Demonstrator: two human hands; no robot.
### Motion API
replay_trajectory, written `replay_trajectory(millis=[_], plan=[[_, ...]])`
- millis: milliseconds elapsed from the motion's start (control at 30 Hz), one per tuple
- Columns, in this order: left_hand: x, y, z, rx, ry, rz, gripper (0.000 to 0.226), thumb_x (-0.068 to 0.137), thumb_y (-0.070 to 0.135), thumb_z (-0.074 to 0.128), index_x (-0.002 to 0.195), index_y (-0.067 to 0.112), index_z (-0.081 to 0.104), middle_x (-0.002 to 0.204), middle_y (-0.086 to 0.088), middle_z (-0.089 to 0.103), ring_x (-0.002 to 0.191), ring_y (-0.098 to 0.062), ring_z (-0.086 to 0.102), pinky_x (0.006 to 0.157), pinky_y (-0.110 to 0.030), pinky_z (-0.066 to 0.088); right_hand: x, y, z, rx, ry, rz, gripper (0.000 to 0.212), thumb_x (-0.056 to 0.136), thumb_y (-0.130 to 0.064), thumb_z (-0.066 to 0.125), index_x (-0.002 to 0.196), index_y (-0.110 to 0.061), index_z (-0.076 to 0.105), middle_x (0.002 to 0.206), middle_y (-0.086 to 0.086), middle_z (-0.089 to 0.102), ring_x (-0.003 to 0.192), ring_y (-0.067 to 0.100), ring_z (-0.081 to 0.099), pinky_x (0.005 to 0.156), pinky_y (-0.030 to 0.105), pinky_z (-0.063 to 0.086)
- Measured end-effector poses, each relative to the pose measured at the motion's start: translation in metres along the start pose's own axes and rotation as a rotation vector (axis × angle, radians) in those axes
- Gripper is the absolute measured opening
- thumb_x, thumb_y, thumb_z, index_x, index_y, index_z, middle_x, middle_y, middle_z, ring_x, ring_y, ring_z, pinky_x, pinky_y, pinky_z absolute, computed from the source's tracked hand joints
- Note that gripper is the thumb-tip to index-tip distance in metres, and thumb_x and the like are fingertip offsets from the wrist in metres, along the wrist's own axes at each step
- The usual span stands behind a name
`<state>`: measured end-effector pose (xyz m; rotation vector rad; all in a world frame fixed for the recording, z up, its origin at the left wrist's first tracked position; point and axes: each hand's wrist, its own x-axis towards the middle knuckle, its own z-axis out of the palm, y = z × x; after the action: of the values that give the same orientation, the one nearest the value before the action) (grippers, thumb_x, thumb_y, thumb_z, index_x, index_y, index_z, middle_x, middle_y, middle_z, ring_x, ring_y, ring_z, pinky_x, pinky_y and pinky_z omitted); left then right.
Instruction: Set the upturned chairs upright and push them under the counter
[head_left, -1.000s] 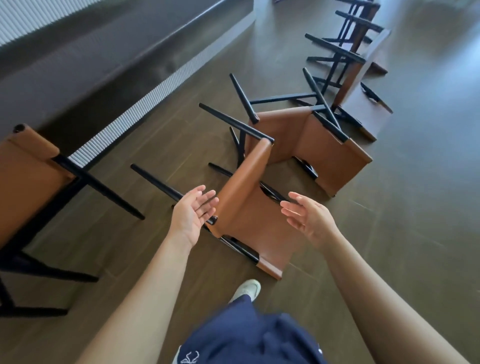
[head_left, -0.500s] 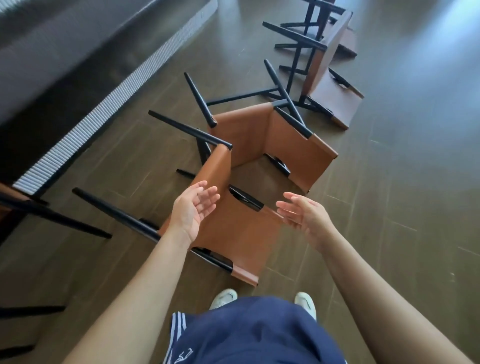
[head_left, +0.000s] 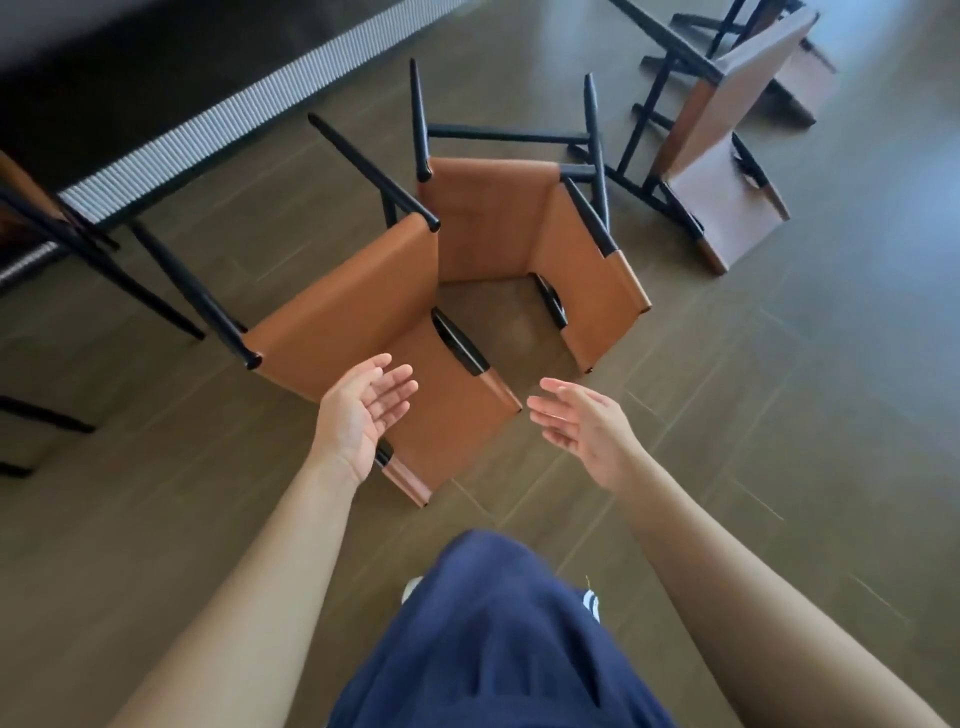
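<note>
— Which chair is next, and where does it lie?
— The near chair (head_left: 353, 322). It lies on its back on the floor (head_left: 779, 415), straight ahead of the hands and below them. Its back panel is flat, with the top edge toward the person.
— And its long axis?
— It runs from that top edge away toward the counter (head_left: 156, 62), and the black legs point up and off that way. I judge the lift is to raise the top edge so the legs tip down toward the counter.
— The hands?
— Both are empty, fingers straight, palms turned inward. The left hand (head_left: 363, 410) hangs over the near chair's left back rail; I cannot tell whether it touches. The right hand (head_left: 582, 426) is just beside the right top corner, apart from it. The left looks nearer.
— Anything crowding it?
— A second chair (head_left: 493, 218) lies just beyond the near chair, close against its seat. A third chair (head_left: 727, 171) lies farther beyond, to the right. Left of the near chair, a fourth chair (head_left: 88, 241) stands by the counter, mostly out of frame.
</note>
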<state>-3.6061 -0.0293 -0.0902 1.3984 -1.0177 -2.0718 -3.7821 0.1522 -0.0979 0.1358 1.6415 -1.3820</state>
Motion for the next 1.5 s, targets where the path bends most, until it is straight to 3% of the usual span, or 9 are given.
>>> replay_trajectory(millis=[367,667,1000,1133,1500], plan=[[-0.098,-0.081,-0.023,-0.102,0.109,0.05,0.023,0.098,0.015,0.044,0.112,0.012,0.063,0.105,-0.012,0.073,0.096,-0.025,0.071,0.086,-0.036,0.053,-0.047,0.077,-0.06,0.012,-0.083,-0.01,0.02,0.096,-0.018,0.055,0.109,-0.013,0.07,0.099,0.008,0.076,0.095,0.023,0.073,0.077,0.031,0.054],[-0.168,-0.143,-0.017,-0.167,0.216,0.008,0.023,0.096,0.015,0.05,0.114,0.01,0.063,0.105,-0.013,0.073,0.1,-0.029,0.07,0.092,-0.04,0.052,-0.075,0.1,-0.114,-0.032,-0.149,0.043,0.021,0.094,-0.018,0.057,0.11,-0.013,0.07,0.101,0.007,0.076,0.096,0.021,0.073,0.083,0.034,0.053],[-0.153,-0.17,0.071,-0.287,0.348,0.02,0.02,0.096,0.013,0.051,0.11,0.01,0.064,0.103,-0.013,0.074,0.095,-0.027,0.071,0.087,-0.039,0.054,-0.017,0.03,-0.167,-0.194,-0.235,0.063,0.021,0.098,-0.016,0.053,0.111,-0.012,0.069,0.101,0.007,0.076,0.096,0.022,0.072,0.08,0.032,0.052],[-0.144,-0.189,0.1,-0.209,0.43,-0.017,0.02,0.097,0.01,0.047,0.108,0.01,0.064,0.099,-0.011,0.074,0.092,-0.026,0.072,0.089,-0.041,0.053,0.003,0.016,-0.184,-0.249,-0.259,0.085,0.021,0.099,-0.015,0.052,0.111,-0.01,0.069,0.101,0.009,0.076,0.1,0.027,0.07,0.091,0.038,0.05],[-0.086,-0.184,0.086,-0.151,0.423,-0.027,0.022,0.098,0.01,0.045,0.111,0.011,0.064,0.099,-0.009,0.075,0.091,-0.023,0.072,0.086,-0.037,0.054,0.058,0.01,-0.151,-0.244,-0.256,0.135,0.021,0.1,-0.015,0.051,0.111,-0.009,0.068,0.1,0.009,0.076,0.095,0.024,0.071,0.084,0.034,0.052]])
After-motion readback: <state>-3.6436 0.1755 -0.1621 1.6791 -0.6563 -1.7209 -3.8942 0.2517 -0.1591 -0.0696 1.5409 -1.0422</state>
